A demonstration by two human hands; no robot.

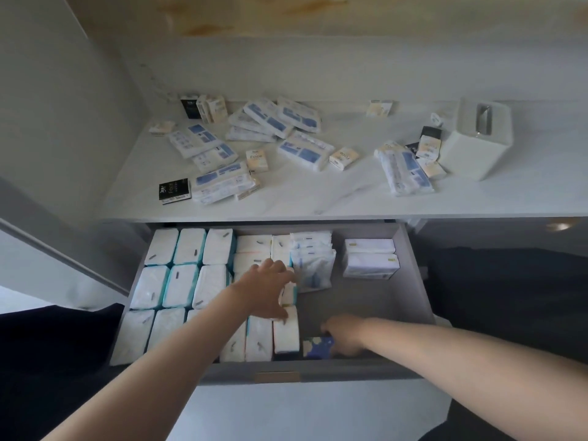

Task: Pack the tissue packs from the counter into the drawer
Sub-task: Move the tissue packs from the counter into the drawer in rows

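The drawer (366,300) is pulled out under the counter (318,195). Its left side is full of big white packs (181,284) standing in neat rows. The left hand (267,291) reaches into the middle of the drawer, with fingers and thumb bent round a small white pack (289,293) at the end of a row. The right hand (345,335) is low at the front of the drawer, right by a little blue pack (315,346); I cannot tell if it is holding it. Lots of tissue packs (304,151) lie in a mess on the counter, near a white tissue box (471,154).
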